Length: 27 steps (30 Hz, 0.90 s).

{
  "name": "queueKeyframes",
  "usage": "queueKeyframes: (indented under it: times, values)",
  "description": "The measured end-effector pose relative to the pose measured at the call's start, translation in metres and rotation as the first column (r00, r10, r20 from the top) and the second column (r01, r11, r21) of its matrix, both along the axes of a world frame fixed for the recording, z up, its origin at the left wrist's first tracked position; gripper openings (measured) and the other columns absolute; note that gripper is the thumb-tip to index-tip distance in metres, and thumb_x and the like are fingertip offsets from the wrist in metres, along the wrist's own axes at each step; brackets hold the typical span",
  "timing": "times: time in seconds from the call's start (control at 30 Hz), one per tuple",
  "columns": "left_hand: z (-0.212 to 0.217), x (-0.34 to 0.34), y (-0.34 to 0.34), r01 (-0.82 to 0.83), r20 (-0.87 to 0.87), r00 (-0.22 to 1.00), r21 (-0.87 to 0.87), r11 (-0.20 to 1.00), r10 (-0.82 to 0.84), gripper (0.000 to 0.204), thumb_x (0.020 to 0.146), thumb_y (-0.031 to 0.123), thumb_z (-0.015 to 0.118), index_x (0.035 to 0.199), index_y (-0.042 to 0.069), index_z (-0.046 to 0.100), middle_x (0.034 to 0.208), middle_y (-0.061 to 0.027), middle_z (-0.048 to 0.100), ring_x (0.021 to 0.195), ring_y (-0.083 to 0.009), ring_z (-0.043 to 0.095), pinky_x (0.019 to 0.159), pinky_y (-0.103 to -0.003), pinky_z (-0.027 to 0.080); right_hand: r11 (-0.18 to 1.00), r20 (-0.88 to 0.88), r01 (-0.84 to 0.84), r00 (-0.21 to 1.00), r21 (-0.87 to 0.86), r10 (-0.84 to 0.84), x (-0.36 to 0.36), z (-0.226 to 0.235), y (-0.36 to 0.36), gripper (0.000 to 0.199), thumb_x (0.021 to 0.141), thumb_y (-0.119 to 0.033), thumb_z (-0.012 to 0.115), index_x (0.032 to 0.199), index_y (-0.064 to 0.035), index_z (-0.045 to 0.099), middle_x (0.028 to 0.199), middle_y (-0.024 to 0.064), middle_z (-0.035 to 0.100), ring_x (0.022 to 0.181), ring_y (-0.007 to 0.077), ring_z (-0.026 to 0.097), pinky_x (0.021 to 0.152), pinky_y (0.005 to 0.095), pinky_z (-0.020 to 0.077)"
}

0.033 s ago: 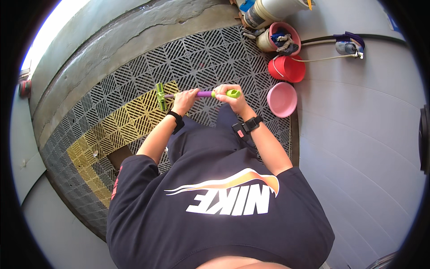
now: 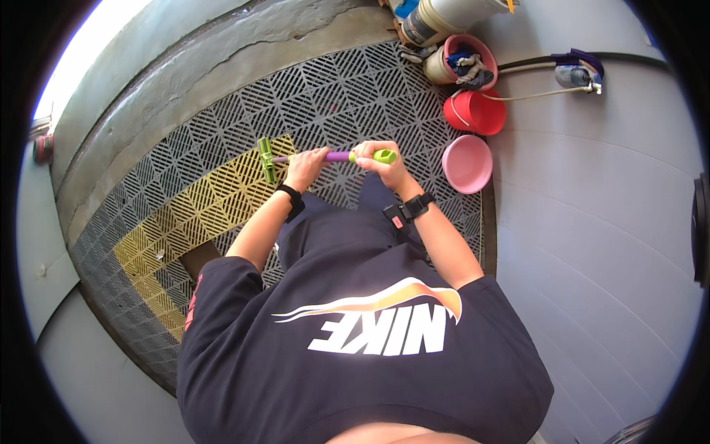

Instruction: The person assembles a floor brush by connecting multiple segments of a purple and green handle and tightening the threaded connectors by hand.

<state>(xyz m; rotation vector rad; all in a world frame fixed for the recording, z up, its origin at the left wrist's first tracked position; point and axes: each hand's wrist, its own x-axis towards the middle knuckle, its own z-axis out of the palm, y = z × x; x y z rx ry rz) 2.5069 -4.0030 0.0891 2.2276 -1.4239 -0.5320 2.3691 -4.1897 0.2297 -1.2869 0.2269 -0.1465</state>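
Both hands grip a purple-and-green pole (image 2: 339,157) with a crosswise green head (image 2: 267,160), held roughly level in front of my legs. My left hand (image 2: 305,169) is closed around the pole close to the green head, and a black band is on that wrist. Further right, my right hand (image 2: 381,163) wraps the other end, where a green grip (image 2: 384,156) sticks out beyond the fingers. A black strap with a small device (image 2: 399,214) sits on the right wrist. Below the pole lies a slatted plastic floor mat (image 2: 325,96), grey with a yellow band; whether the head touches it I cannot tell.
Along the wall (image 2: 584,200) to the right stand a pink basin (image 2: 467,164), a red bucket (image 2: 475,112), and a pink tub (image 2: 484,48) with cloths or gloves. A large pale bucket (image 2: 429,21) is beyond. A hose (image 2: 532,98) runs along the wall. A concrete ledge (image 2: 192,63) borders the mat.
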Motion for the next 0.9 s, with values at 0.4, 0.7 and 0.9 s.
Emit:
queueKeyframes:
  times: [0.4, 0.7, 0.9]
  values:
    - [0.03, -0.131, -0.308, 0.211, 0.001, 0.977, -0.073, 0.975, -0.211, 0.02, 0.092, 0.026, 0.064, 0.108, 0.015, 0.06, 0.093, -0.0043, 0.071, 0.086, -0.0283, 0.071, 0.067, -0.045, 0.051, 0.899, -0.032, 0.434, 0.899, -0.056, -0.436, -0.161, 0.035, -0.25, 0.013, 0.083, 0.0, 0.07, 0.072, -0.0009, 0.062, 0.082, 0.0054, 0.067, 0.084, 0.0138, 0.063, 0.081, 0.0286, 0.0476]
    - [0.054, -0.204, -0.488, 0.617, -0.092, 0.753, -0.242, 0.749, -0.651, 0.014, 0.089, 0.009, 0.062, 0.103, 0.011, 0.061, 0.093, -0.0077, 0.07, 0.089, -0.0327, 0.07, 0.071, -0.046, 0.052, 0.425, -0.028, 0.86, 0.435, -0.284, -0.9, -0.242, 0.074, -0.282, 0.019, 0.094, -0.007, 0.07, 0.081, -0.0017, 0.058, 0.087, 0.0024, 0.064, 0.083, 0.0099, 0.057, 0.077, 0.0261, 0.0474]
    - [0.059, -0.233, -0.525, 0.79, -0.148, 0.591, -0.092, 0.606, -0.793, 0.032, 0.083, 0.014, 0.069, 0.114, 0.011, 0.065, 0.106, -0.0082, 0.07, 0.097, -0.0328, 0.069, 0.076, -0.046, 0.056, 0.335, 0.028, 0.903, 0.355, -0.269, -0.935, -0.27, 0.079, -0.27, 0.022, 0.098, -0.011, 0.07, 0.088, -0.0043, 0.051, 0.089, 0.0012, 0.058, 0.084, 0.0096, 0.055, 0.078, 0.0263, 0.0478]
